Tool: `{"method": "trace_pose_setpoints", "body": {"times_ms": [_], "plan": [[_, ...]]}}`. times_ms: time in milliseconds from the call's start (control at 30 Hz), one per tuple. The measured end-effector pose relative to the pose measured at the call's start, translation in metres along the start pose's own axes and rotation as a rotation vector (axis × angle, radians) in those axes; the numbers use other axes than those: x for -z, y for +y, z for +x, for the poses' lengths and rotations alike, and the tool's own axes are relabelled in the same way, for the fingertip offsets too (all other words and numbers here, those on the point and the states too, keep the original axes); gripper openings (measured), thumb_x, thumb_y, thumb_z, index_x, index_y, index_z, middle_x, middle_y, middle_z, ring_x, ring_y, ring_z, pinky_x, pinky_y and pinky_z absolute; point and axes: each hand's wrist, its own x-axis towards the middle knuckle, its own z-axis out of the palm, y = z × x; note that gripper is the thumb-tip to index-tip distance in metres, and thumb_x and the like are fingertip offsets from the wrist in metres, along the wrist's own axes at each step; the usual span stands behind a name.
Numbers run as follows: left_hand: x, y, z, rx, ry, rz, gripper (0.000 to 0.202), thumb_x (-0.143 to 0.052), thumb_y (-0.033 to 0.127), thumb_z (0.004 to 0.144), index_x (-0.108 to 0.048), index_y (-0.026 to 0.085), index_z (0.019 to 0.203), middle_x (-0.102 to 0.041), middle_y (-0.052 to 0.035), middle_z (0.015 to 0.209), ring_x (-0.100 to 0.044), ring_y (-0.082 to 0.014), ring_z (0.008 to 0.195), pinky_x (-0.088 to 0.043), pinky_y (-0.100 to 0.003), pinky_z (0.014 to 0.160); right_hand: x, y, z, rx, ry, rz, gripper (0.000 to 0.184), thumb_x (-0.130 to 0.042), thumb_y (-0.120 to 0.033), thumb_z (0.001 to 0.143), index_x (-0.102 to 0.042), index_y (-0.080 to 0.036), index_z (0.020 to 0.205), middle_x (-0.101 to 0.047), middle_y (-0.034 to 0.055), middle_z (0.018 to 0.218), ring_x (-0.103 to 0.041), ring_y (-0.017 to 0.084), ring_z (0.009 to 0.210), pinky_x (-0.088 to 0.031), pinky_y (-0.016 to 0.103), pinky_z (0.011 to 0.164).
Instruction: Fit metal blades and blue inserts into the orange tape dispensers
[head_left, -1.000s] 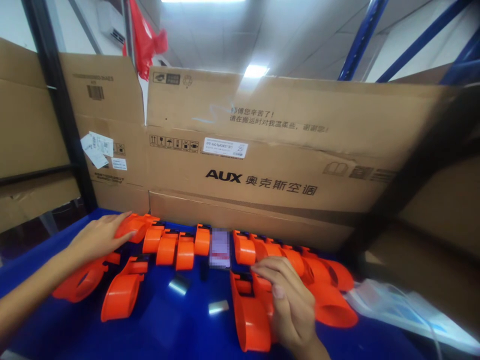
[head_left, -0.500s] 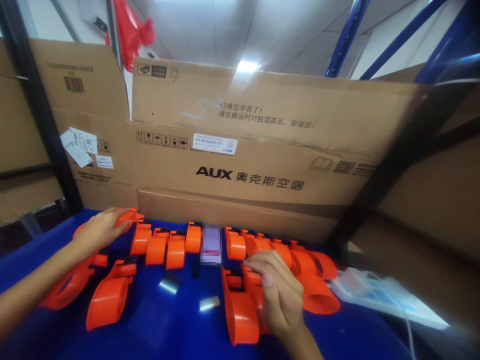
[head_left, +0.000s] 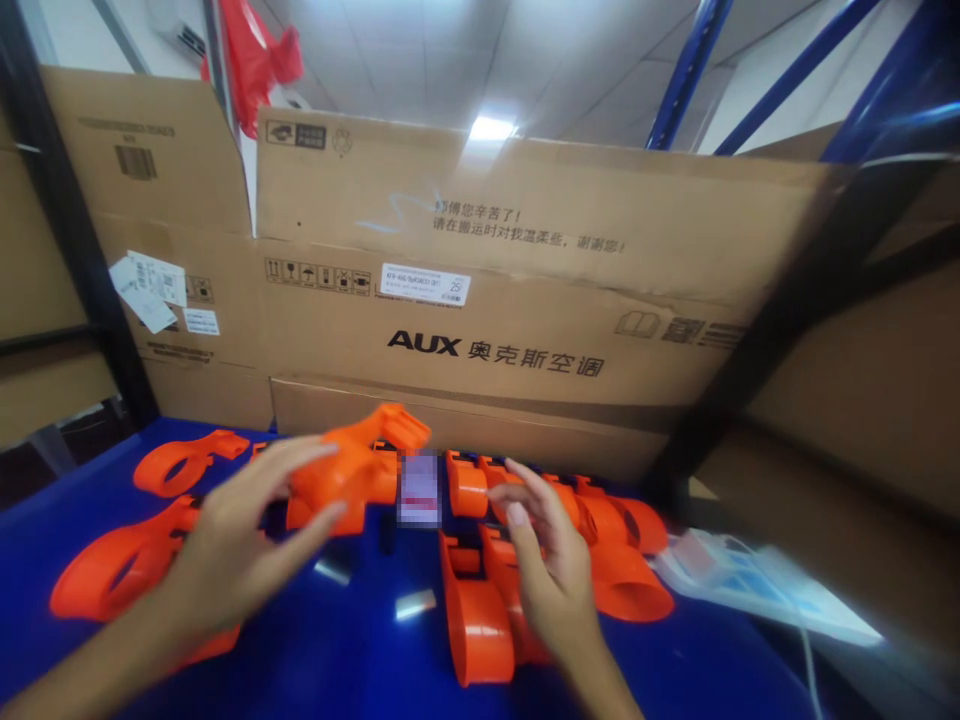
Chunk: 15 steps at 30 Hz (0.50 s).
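My left hand (head_left: 240, 545) holds an orange plastic tape-dispenser body (head_left: 352, 465) lifted above the blue table (head_left: 352, 660), fingers pinched round it. My right hand (head_left: 544, 555) hovers over two orange dispenser bodies (head_left: 480, 610) lying in front of me, fingers spread and empty. A row of more orange bodies (head_left: 600, 520) lies along the back under the cardboard. Others lie at the left (head_left: 105, 575). Two small shiny metal blades (head_left: 416, 604) rest on the table between my hands.
Large AUX cardboard boxes (head_left: 495, 350) wall off the back. A black rack post (head_left: 97, 300) stands at the left, another slants at the right. A clear plastic bag (head_left: 757, 590) lies at the right. A small blurred card (head_left: 418, 488) stands mid-table.
My left hand picked an orange body from the back left and brought it up toward the centre. My right hand lifted off the front bodies and opened.
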Motion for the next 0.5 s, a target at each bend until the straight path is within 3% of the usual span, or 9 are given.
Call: {"method": "trace_pose_setpoints", "body": {"times_ms": [100,233,367,500], "plan": [[-0.031,0.035,-0.04,-0.085,-0.102,-0.103,0.059,-0.082,0.027,0.074,-0.065,0.035,0.13,-0.07,-0.0058,0.13,-0.067,-0.0324,0.115,-0.055,-0.04,0.095,0.0,0.0,0.005,-0.187,-0.025,0.115,0.041,-0.048,-0.042,0.101,-0.057,-0.023,0.136,-0.073,0.0092,0.113,-0.067,0.026,0.107,-0.051,0.043,0.096],[-0.061,0.067,-0.071,-0.05,-0.06,-0.25,0.06,-0.087,0.03,0.071,-0.067,0.038,0.127,-0.073,-0.0067,0.122,-0.072,-0.03,0.101,-0.058,-0.036,0.083,0.004,0.001,0.011,-0.285,-0.063,0.185,0.032,-0.057,-0.047,0.095,-0.073,-0.024,0.111,-0.074,0.0083,0.116,-0.065,0.028,0.113,-0.047,0.044,0.102],[-0.069,0.074,-0.069,0.107,-0.299,-0.577,0.045,-0.075,0.047,0.081,-0.07,0.035,0.124,-0.072,-0.0095,0.116,-0.069,-0.0313,0.099,-0.056,-0.04,0.082,0.006,0.0,0.012,-0.298,-0.109,0.193,0.031,-0.061,-0.047,0.092,-0.076,-0.023,0.104,-0.076,0.0081,0.111,-0.067,0.029,0.108,-0.048,0.043,0.099],[-0.075,0.068,-0.055,0.312,-0.404,-0.768,0.051,-0.057,0.053,0.092,-0.059,0.03,0.137,-0.065,-0.0135,0.122,-0.065,-0.0301,0.098,-0.055,-0.042,0.078,0.005,-0.002,0.007,-0.294,-0.145,0.183,0.031,-0.061,-0.046,0.092,-0.076,-0.022,0.104,-0.077,0.0074,0.1,-0.07,0.026,0.094,-0.053,0.038,0.088]]}}
